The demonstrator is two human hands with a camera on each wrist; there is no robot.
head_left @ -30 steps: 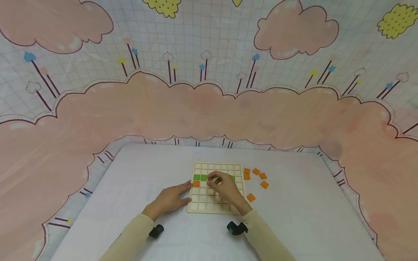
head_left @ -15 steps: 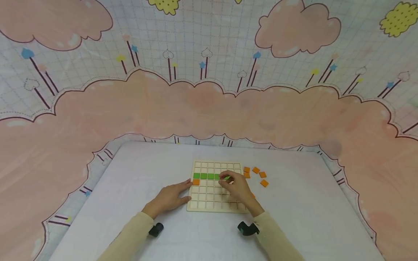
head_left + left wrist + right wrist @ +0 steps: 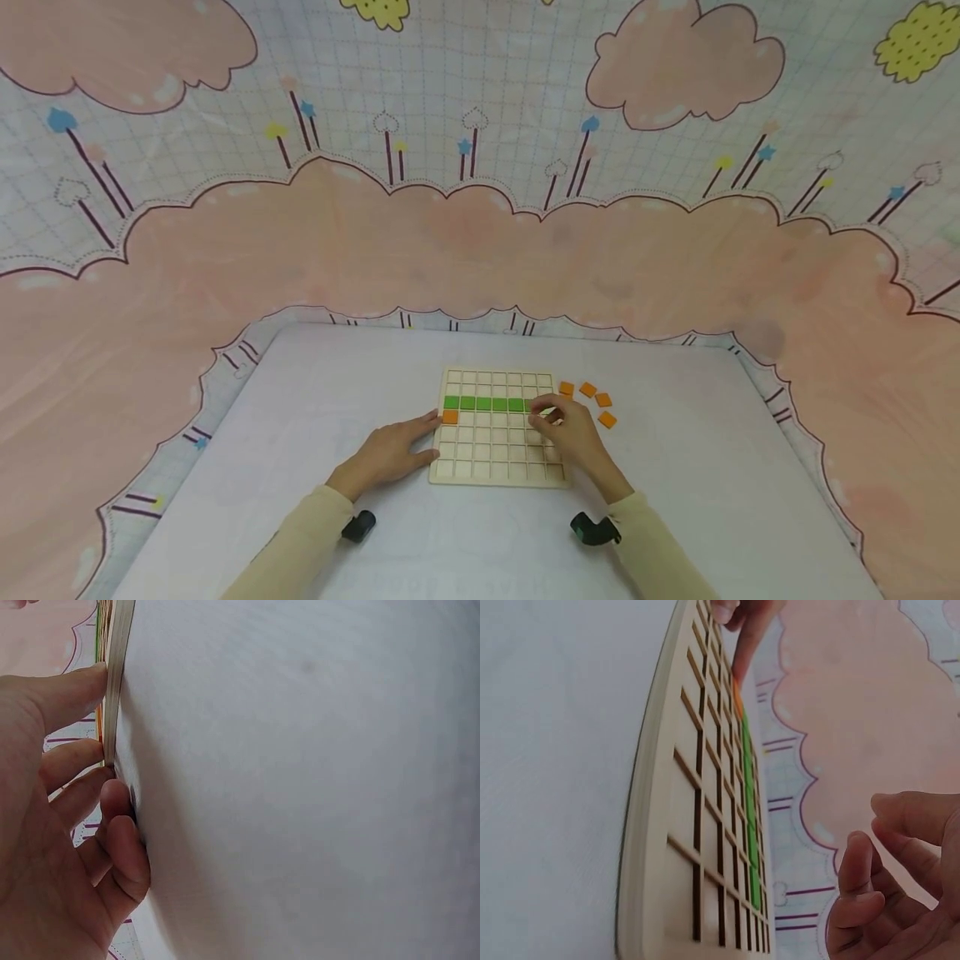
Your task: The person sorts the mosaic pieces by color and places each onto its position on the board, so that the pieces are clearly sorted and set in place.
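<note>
A pale wooden grid board (image 3: 480, 474) lies on the white table. A row of green square tiles (image 3: 483, 404) crosses it, and one orange tile (image 3: 450, 417) sits in the cell just below the row's left end. My left hand (image 3: 386, 454) rests at the board's left edge, fingertip by the orange tile and thumb lower down; in the left wrist view the thumb (image 3: 75, 694) touches the board's side. Over the right end of the green row hovers my right hand (image 3: 572, 433), thumb and forefinger bent with a gap between them. Nothing shows in its fingers (image 3: 859, 862).
Several loose orange tiles (image 3: 588, 389) lie on the table (image 3: 697, 442) to the right of the board, some partly behind the right hand. Black wrist cameras (image 3: 358, 527) hang under both sleeves. A patterned cloth (image 3: 465, 250) surrounds the table at the back and sides.
My right hand has moved right along the green row, uncovering more green tiles and covering a loose orange tile near the board's lower right. The left hand and the board stay put.
</note>
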